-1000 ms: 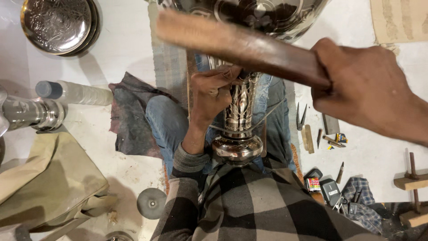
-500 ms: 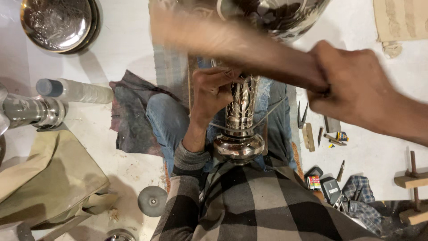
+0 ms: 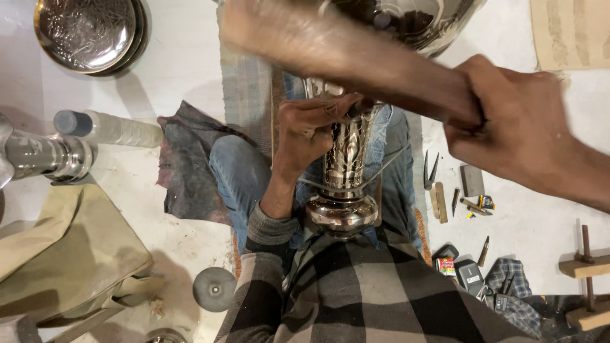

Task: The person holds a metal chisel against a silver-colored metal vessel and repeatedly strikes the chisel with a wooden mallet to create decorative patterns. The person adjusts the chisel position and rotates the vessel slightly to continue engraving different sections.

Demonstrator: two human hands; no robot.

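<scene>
A tall engraved silver vase lies between my jean-clad legs, its patterned stem [image 3: 346, 159] and round foot [image 3: 341, 213] pointing at my checked shirt, its wide bowl [image 3: 413, 19] at the top edge. My left hand [image 3: 314, 136] rests on the stem and pinches a small dark punch [image 3: 366, 105] against the metal. My right hand [image 3: 521, 124] grips a long wooden stick [image 3: 330, 57]. The stick crosses above the vase and is blurred by motion.
Stacked engraved metal plates [image 3: 86, 32] lie top left. A plastic bottle [image 3: 108, 127], a metal fitting [image 3: 38, 155], a dark cloth [image 3: 190, 165], a beige bag [image 3: 70, 260] and a round disc [image 3: 214, 289] are on the left. Small chisels [image 3: 457, 190], a phone [image 3: 470, 276] and wooden clamps [image 3: 584, 267] are on the right.
The wooden stick, sharp one second ago, is now motion-blurred as my right hand swings it over the vase. My left hand and the vase have stayed in place.
</scene>
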